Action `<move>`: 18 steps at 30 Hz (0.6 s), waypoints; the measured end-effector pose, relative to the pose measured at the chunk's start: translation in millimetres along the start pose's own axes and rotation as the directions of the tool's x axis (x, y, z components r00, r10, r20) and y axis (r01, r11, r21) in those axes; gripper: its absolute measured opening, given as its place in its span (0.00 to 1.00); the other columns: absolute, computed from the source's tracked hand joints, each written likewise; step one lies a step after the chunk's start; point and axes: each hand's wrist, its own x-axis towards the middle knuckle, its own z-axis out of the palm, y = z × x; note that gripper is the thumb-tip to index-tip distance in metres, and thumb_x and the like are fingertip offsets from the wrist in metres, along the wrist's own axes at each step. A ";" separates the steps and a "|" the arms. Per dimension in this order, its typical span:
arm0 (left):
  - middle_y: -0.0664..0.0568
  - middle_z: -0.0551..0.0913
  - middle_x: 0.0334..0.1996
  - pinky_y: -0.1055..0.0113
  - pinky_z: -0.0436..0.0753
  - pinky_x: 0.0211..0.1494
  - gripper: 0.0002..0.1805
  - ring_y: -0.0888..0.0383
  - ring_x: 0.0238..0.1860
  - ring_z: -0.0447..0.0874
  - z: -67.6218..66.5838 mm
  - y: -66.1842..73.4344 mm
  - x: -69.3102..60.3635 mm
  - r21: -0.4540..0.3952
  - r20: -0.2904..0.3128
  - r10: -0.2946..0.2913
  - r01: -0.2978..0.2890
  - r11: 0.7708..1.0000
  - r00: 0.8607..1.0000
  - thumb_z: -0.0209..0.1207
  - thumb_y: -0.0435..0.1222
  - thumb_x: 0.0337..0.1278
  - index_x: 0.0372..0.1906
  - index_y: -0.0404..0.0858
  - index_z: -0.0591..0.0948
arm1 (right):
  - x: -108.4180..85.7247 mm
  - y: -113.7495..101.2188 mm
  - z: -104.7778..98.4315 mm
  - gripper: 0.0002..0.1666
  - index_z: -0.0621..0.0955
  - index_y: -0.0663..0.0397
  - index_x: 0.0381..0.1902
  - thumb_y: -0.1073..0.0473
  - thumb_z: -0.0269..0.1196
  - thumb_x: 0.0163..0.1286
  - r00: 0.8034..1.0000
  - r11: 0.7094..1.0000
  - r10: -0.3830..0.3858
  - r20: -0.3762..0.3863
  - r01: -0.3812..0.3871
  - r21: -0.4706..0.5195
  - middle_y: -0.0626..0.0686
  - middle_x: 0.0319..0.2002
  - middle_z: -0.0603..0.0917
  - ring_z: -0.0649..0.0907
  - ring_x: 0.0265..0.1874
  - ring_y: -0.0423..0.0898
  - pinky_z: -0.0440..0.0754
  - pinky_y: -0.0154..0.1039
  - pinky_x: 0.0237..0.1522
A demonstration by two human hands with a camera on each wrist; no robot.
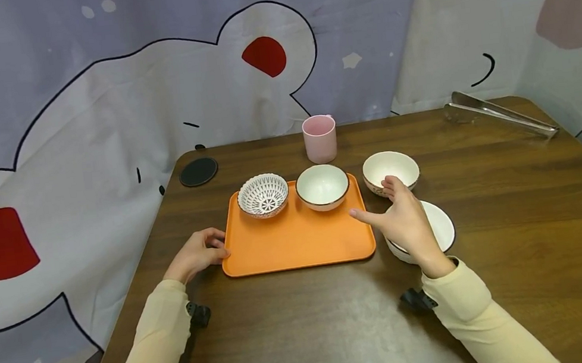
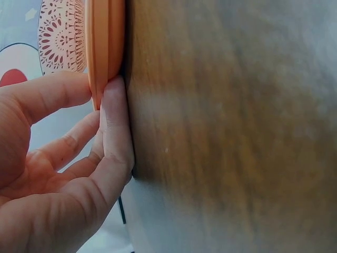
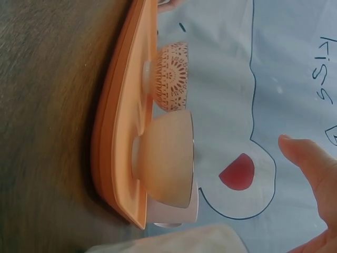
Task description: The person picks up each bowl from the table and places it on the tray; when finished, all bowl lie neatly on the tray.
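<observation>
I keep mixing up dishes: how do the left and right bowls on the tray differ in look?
The left bowl has a dark pattern inside; the right bowl is plain inside. The left bowl's rim is scalloped; the right bowl's is smooth with a dark edge. Both stand upright on the orange tray.

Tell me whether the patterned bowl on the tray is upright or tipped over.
Upright: the patterned bowl stands on its base on the orange tray, its open rim facing up.

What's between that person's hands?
In the head view, the orange tray lies between the left hand, pinching its edge, and the empty right hand.
</observation>
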 end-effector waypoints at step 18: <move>0.47 0.73 0.37 0.63 0.85 0.46 0.24 0.55 0.37 0.77 0.6 -0.2 -1.9 -0.013 0.007 0.008 -0.008 1.000 1.000 0.62 0.29 0.57 0.58 0.28 0.71 | -3.3 -1.1 -26.5 0.66 0.52 0.66 0.74 0.36 0.72 0.52 0.998 0.998 0.046 0.035 -0.044 -0.052 0.66 0.70 0.64 0.65 0.69 0.63 0.64 0.60 0.67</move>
